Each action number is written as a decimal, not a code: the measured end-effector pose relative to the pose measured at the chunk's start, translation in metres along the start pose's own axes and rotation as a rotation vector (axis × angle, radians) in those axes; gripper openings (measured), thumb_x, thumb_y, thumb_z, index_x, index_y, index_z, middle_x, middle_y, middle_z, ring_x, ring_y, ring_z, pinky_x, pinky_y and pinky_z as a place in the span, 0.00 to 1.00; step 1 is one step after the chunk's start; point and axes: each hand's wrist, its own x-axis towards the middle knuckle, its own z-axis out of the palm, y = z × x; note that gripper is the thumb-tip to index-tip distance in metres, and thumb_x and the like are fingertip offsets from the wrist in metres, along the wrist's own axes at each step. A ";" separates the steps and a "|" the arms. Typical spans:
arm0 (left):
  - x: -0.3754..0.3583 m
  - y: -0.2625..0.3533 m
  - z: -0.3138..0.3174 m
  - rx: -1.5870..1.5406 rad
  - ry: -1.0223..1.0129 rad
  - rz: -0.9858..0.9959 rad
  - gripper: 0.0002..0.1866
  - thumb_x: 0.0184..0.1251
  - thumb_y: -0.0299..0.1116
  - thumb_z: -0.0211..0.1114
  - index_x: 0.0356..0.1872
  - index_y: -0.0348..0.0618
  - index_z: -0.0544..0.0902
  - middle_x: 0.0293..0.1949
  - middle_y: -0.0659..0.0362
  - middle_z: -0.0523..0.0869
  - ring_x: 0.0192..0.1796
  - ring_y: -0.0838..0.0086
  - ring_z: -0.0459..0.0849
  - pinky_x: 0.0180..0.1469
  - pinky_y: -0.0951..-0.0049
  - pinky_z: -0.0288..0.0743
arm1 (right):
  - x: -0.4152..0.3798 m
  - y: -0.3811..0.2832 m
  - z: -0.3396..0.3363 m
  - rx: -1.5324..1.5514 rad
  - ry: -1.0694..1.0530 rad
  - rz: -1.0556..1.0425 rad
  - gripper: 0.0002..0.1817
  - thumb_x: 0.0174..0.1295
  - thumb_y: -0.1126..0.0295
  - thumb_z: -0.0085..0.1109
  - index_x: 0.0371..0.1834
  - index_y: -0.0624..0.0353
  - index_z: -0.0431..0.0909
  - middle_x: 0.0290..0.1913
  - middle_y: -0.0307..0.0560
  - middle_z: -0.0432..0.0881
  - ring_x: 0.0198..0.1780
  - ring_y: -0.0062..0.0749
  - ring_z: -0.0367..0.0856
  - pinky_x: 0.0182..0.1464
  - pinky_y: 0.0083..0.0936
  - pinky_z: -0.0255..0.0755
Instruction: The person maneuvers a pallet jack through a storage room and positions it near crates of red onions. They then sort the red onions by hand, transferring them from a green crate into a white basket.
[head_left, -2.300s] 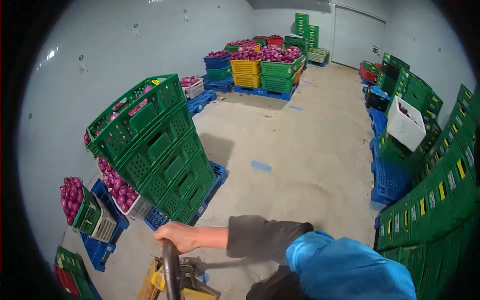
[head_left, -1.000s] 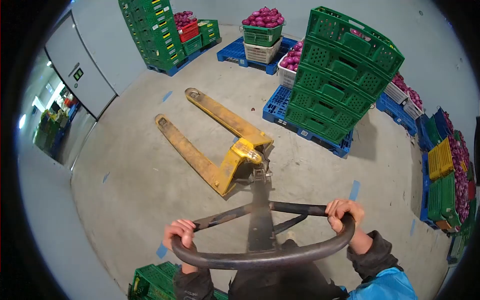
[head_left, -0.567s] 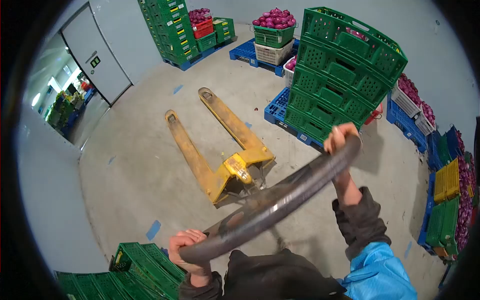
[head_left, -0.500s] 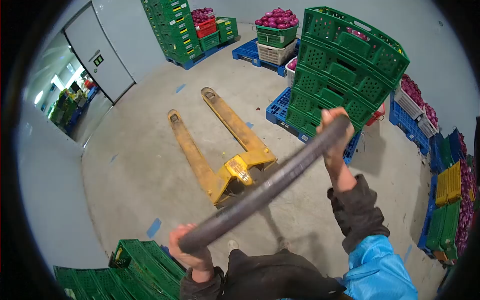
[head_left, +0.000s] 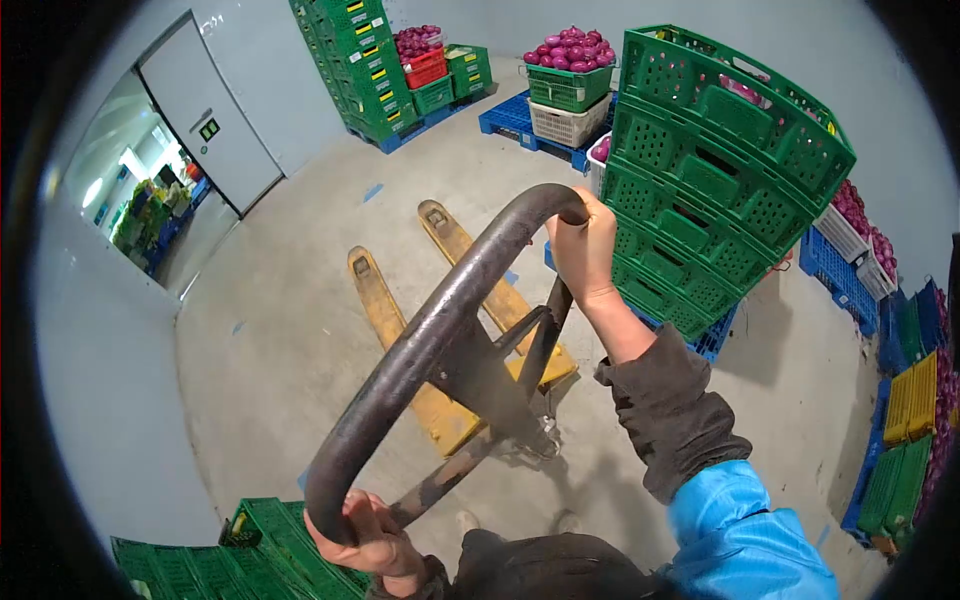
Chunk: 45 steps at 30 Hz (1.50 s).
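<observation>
A worn dark metal loop handle (head_left: 425,335) of a pallet jack spans the middle of the view, tilted from lower left to upper right. My left hand (head_left: 370,540) is wrapped round its lower left bend. At the upper right bend, my right hand (head_left: 585,245) grips the bar with closed fingers. Below the handle, the yellow forks (head_left: 462,240) lie low over the floor, pointing away from me with no load on them. The handle and its centre plate (head_left: 480,370) partly hide the yellow body.
Tall stacked green crates (head_left: 720,170) stand close to my right hand on a blue pallet (head_left: 715,335). More green crates (head_left: 200,565) are at lower left. Crates of purple onions (head_left: 570,50) line the back and right. A doorway (head_left: 165,190) opens at left.
The handle has tipped, so its loop and shaft now show below the bar. My right hand has moved left, my left hand slightly lower. The view has shifted a little.
</observation>
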 end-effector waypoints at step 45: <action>0.276 -0.133 -0.129 0.158 0.106 -0.106 0.16 0.54 0.16 0.59 0.46 0.32 0.73 0.31 0.59 0.78 0.25 0.82 0.73 0.26 0.84 0.68 | -0.023 -0.048 0.494 0.291 -0.316 0.241 0.09 0.50 0.72 0.67 0.31 0.64 0.82 0.26 0.52 0.83 0.29 0.27 0.81 0.36 0.27 0.74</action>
